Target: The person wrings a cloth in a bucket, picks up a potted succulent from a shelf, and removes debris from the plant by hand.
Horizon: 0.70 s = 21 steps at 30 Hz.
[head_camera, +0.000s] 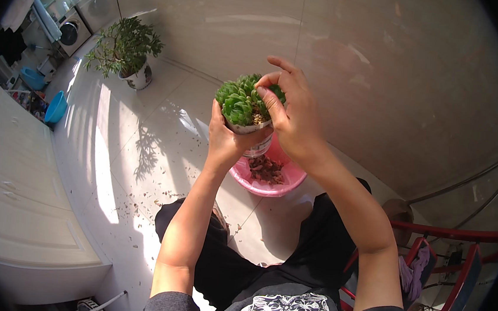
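My left hand (pixel 228 142) is closed around a small whitish plant pot (pixel 257 140) and holds it up in front of me. Green rosette succulents (pixel 238 105) fill the pot, with pale grit showing among them near the rim. My right hand (pixel 291 101) is at the right side of the plants, thumb and index finger close together at the leaves; whether they pinch anything is hard to tell. Below the pot, a pink basin (pixel 268 192) with a pink plastic lining stands on the floor, with brown dried leaves (pixel 267 170) inside.
A leafy potted plant (pixel 129 49) stands by the wall at the upper left. Crumbs of dry debris (pixel 137 208) lie scattered over the floor tiles. A white cabinet (pixel 15 188) is on the left, a blue basin (pixel 56 106) behind it. A red-framed rack (pixel 451 233) with a purple cloth is at my right.
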Tool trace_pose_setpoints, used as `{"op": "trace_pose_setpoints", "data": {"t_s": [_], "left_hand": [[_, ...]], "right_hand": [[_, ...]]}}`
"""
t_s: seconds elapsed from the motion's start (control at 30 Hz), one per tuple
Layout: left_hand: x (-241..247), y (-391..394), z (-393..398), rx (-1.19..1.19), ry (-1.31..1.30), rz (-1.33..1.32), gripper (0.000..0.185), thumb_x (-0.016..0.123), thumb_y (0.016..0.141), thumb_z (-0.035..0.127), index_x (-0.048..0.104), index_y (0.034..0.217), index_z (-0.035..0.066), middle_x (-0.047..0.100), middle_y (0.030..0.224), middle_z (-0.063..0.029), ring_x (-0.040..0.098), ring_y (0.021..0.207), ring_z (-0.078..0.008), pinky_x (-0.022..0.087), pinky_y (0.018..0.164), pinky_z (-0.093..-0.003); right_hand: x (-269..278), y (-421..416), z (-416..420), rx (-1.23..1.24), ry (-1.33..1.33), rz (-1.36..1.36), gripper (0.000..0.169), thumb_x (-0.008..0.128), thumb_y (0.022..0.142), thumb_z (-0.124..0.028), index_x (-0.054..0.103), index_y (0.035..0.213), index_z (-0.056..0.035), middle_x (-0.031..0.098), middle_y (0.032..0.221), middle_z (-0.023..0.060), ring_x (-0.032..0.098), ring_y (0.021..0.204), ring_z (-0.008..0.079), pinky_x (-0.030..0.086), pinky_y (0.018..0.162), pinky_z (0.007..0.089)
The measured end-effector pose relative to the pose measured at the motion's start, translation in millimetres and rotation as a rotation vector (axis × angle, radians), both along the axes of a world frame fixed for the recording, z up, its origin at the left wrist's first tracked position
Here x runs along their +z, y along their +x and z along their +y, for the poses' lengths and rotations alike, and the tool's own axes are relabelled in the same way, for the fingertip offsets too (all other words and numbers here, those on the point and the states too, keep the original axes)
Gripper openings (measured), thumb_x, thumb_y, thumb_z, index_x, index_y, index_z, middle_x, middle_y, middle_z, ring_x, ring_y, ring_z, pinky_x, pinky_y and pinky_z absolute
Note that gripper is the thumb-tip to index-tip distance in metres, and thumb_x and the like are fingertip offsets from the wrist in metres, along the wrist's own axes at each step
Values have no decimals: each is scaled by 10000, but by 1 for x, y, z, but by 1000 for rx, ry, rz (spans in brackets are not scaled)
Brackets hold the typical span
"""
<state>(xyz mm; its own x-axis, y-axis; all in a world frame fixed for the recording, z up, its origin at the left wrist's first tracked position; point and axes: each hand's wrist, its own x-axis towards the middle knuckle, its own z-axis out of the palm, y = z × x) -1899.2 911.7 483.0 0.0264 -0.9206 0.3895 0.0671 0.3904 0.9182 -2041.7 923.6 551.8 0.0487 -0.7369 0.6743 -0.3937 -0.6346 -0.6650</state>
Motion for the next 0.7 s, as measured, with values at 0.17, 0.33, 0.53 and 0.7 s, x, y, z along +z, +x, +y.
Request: {"op": "trace_pose_setpoints", "data": {"t_s": [0.17, 0.33, 0.53, 0.7], "left_hand": [[4, 10, -2, -62, 57, 31, 719, 918, 653, 109, 492, 1228, 42, 656, 1135, -84, 653, 1033, -188, 543, 909, -347], [9, 13, -4, -138, 117, 135, 664, 886, 666, 53, 513, 1214, 34, 672, 1122, -89, 663, 1010, -186, 544, 901, -340], [10, 19, -3, -162, 146, 92, 659, 891, 675, 55, 514, 1215, 39, 673, 1123, -79, 661, 1012, -174, 544, 913, -347], [13, 15, -2, -211, 139, 115, 738, 911, 652, 77, 480, 1251, 71, 650, 1162, -63, 642, 1056, -172, 541, 933, -348]], "right_hand": [[-12, -32, 10, -103, 59, -126, 149, 665, 922, -145, 683, 960, -2, 662, 1174, 176, 604, 1141, 347, 459, 971, 433], [-60, -61, 9, -96, 204, 241, 171, 709, 886, -180, 708, 861, -10, 692, 1071, 144, 616, 1061, 343, 471, 937, 439], [-16, -47, 19, -120, 14, 295, 203, 754, 818, -190, 686, 951, -53, 671, 1028, 118, 616, 1039, 326, 479, 915, 436], [28, -24, 8, 3, -324, 395, 287, 735, 796, -155, 641, 1058, -85, 658, 1067, 82, 610, 1063, 300, 459, 949, 438]]}}
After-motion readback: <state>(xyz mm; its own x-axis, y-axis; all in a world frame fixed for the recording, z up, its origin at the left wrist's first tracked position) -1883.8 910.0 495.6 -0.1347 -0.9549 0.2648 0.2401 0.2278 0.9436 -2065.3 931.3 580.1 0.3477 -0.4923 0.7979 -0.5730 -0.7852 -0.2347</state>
